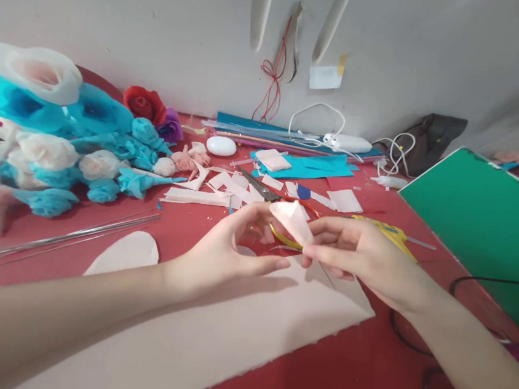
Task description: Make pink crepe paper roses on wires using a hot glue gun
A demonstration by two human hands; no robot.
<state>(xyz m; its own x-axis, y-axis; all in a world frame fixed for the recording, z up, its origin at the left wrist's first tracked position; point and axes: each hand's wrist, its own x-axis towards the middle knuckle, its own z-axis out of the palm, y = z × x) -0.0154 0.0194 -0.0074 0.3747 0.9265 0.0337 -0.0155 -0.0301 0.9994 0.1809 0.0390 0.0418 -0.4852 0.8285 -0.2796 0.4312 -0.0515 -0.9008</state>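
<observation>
My right hand [351, 247] pinches the base of a small pale pink paper flower bud [292, 219] between thumb and fingers. A thin wire stem [327, 276] slants down from below that grip. My left hand [240, 242] is curved open at the bud's left side, its thumb stretched out apart from the fingers. The fingertips reach behind the bud, and I cannot tell whether they touch it. Under both hands lies a large sheet of pale pink paper [208, 331]. Scissors [260, 187] with red and yellow handles lie just beyond, partly hidden by the hands and the bud.
Blue and white paper flowers [50, 154] crowd the left, near metal wires [74, 237]. Paper scraps [237, 186], blue paper [309, 165] and a white egg-shaped object [221, 146] lie behind. A yellow glue gun [392, 233], green board [483, 224] and black cable [430, 373] are right.
</observation>
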